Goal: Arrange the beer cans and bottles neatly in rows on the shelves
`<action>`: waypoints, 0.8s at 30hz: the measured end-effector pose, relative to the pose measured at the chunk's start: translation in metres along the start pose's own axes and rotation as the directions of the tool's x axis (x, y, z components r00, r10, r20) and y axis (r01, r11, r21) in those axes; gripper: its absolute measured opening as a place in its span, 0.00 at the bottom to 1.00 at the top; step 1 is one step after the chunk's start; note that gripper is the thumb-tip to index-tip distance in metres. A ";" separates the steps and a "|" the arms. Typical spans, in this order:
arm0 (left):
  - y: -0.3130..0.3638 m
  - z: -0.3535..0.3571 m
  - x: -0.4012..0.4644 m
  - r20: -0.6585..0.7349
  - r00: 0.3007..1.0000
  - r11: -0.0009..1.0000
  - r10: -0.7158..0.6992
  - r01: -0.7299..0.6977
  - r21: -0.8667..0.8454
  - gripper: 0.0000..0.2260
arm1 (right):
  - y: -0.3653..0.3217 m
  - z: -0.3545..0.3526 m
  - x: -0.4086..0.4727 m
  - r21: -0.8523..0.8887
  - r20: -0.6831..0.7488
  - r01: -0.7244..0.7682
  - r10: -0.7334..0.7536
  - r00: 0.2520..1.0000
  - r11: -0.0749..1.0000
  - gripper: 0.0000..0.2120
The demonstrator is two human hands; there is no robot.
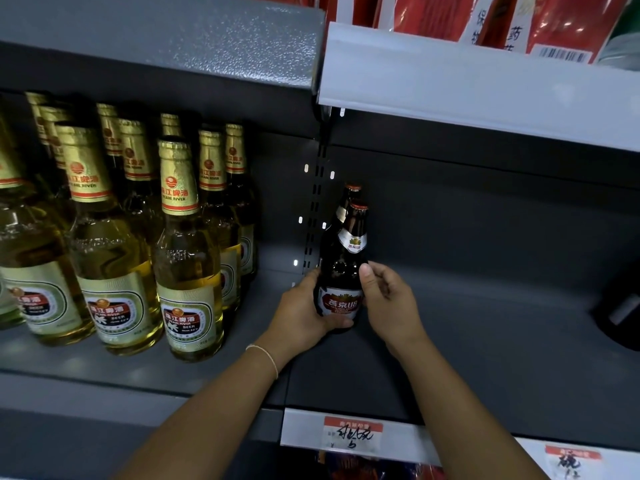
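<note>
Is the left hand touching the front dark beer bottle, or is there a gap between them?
Touching. In the head view the left hand wraps around the lower body of the front dark bottle, its thumb lying across the label's bottom edge with no gap.

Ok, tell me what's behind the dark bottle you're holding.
Behind the dark bottle stands a second one; only its neck and cap show. Its body is covered, so I cannot tell whether they touch or whether more stand behind.
</note>
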State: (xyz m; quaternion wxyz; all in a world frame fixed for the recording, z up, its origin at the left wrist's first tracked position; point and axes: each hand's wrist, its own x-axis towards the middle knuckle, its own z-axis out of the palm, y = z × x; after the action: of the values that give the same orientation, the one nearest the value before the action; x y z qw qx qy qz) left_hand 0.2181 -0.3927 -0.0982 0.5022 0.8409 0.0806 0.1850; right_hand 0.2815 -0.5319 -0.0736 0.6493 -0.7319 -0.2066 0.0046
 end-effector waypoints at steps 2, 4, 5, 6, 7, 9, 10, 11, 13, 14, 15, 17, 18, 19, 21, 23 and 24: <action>0.000 0.000 0.000 -0.007 1.000 1.000 0.000 0.000 0.002 0.36 | -0.001 0.000 -0.001 -0.004 0.004 0.003 -0.003 1.000 1.000 0.03; 0.000 0.000 -0.001 -0.010 1.000 1.000 -0.007 0.007 0.008 0.37 | -0.001 0.000 0.000 -0.004 0.010 0.004 -0.004 1.000 1.000 0.03; 0.001 0.000 -0.001 -0.008 1.000 1.000 -0.007 0.007 0.016 0.37 | -0.001 0.000 0.000 -0.002 0.011 -0.001 0.001 1.000 1.000 0.03; 0.002 -0.001 -0.002 -0.001 1.000 1.000 -0.011 0.011 0.025 0.38 | -0.003 -0.001 -0.001 -0.001 0.016 -0.004 0.004 1.000 1.000 0.04; 0.004 -0.002 -0.003 0.007 1.000 0.999 -0.018 0.018 0.033 0.39 | -0.004 -0.002 -0.001 -0.006 0.023 -0.003 0.003 1.000 1.000 0.06; 0.011 -0.006 -0.005 0.014 0.999 0.994 -0.034 0.032 0.102 0.36 | -0.005 -0.004 -0.002 -0.014 0.032 -0.010 0.011 0.999 1.000 0.12; 0.017 -0.009 -0.007 0.007 0.999 0.984 -0.039 0.037 0.176 0.31 | -0.004 -0.006 -0.002 -0.015 0.030 -0.015 0.016 0.999 1.000 0.13; 0.024 -0.012 -0.011 -0.013 0.999 0.960 -0.042 0.043 0.276 0.24 | -0.003 -0.009 -0.003 -0.017 0.021 -0.016 0.017 1.000 1.000 0.13; 0.041 -0.018 -0.020 -0.070 0.997 0.883 -0.026 0.056 0.466 0.12 | -0.002 -0.015 -0.004 -0.024 -0.006 -0.008 0.008 1.000 1.000 0.11; 0.049 -0.019 -0.024 -0.094 0.996 0.861 0.004 0.045 0.507 0.09 | -0.001 -0.019 -0.004 -0.028 -0.020 0.004 -0.005 1.000 1.000 0.09; 0.058 -0.019 -0.028 -0.107 0.993 0.863 0.040 0.020 0.504 0.08 | -0.003 -0.023 -0.005 -0.036 -0.038 0.017 -0.018 0.999 0.999 0.07; 0.075 -0.016 -0.034 -0.115 0.986 0.899 0.123 -0.062 0.434 0.07 | -0.006 -0.032 -0.007 -0.037 -0.068 0.040 -0.042 0.997 0.999 0.05; 0.083 -0.013 -0.034 -0.109 0.981 0.913 0.163 -0.108 0.393 0.07 | -0.009 -0.038 -0.007 -0.031 -0.077 0.049 -0.051 0.996 0.998 0.05; 0.091 -0.009 -0.034 -0.101 0.975 0.924 0.199 -0.152 0.351 0.08 | -0.012 -0.043 -0.009 -0.030 -0.084 0.056 -0.058 0.995 0.998 0.05; 0.102 0.003 -0.029 -0.081 0.966 0.938 0.244 -0.214 0.273 0.12 | -0.017 -0.057 -0.011 -0.030 -0.100 0.073 -0.075 0.992 0.997 0.06; 0.110 0.018 -0.023 -0.066 0.957 0.936 0.283 -0.261 0.235 0.16 | -0.022 -0.075 -0.012 -0.048 -0.128 0.088 -0.093 0.987 0.995 0.07; 0.113 0.026 -0.019 -0.053 0.950 0.930 0.308 -0.289 0.227 0.17 | -0.024 -0.085 -0.013 -0.050 -0.144 0.092 -0.098 0.985 0.995 0.07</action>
State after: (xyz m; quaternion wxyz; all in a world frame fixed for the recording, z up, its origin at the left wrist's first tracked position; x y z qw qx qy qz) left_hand 0.2054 -0.4744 -0.0151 0.3695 0.8841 -0.0067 0.2859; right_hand 0.2856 -0.6147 -0.0408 0.6463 -0.7334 -0.1932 -0.0844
